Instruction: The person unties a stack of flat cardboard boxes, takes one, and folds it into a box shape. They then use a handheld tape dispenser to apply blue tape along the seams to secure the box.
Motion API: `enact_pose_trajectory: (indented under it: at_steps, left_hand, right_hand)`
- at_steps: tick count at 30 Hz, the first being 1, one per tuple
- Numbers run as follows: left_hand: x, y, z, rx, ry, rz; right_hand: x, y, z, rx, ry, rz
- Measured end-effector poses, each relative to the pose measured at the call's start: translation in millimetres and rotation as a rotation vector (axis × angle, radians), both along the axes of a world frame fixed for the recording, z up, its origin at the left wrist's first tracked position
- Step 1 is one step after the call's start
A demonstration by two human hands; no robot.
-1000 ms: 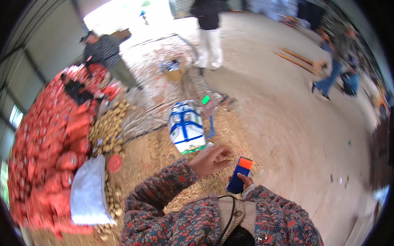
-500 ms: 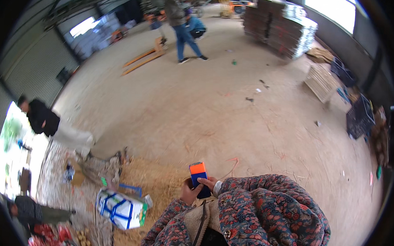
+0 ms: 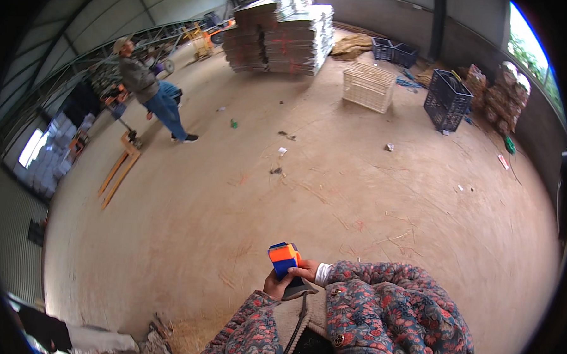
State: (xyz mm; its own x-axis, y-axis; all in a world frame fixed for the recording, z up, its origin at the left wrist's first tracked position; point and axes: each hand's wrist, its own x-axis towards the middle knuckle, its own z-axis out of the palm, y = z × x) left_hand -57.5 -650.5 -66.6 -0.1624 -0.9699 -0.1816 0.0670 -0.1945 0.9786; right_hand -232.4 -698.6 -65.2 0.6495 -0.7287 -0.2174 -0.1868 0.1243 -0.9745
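Close in front of my jacket is a small blue-and-orange block-shaped object; its exact kind is not clear. My left hand is closed around its lower left side. From the right, my right hand grips it as well, with the thumb laid across its blue face. The orange part faces up at the far end. Its lower end is partly hidden by my fingers. Both my forearms are in floral padded sleeves.
A pale slatted crate and a dark plastic crate stand at the far right, near filled sacks. Behind are stacked flat sheets. At left, a person stands near an orange pallet jack. Scraps dot the floor.
My view has swung to the right, so the white-and-blue bag and straw at lower left have mostly left it. Both hands keep hold of the block-shaped object, which is tilted differently.
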Motion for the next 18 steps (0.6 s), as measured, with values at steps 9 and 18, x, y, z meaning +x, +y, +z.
enact_pose_trajectory:
  at_steps: [9,18]
  left_hand:
    - [-48.0,-227.6,-39.2,0.034,-0.322,-0.207]
    - [-154.1,-471.7,-20.8,0.087,-0.065,-0.387]
  right_hand:
    - [-68.6,-171.6,-62.4,0.069,0.097,-0.121]
    - [-166.0,-369.7,-48.8,-0.062,0.183,-0.449]
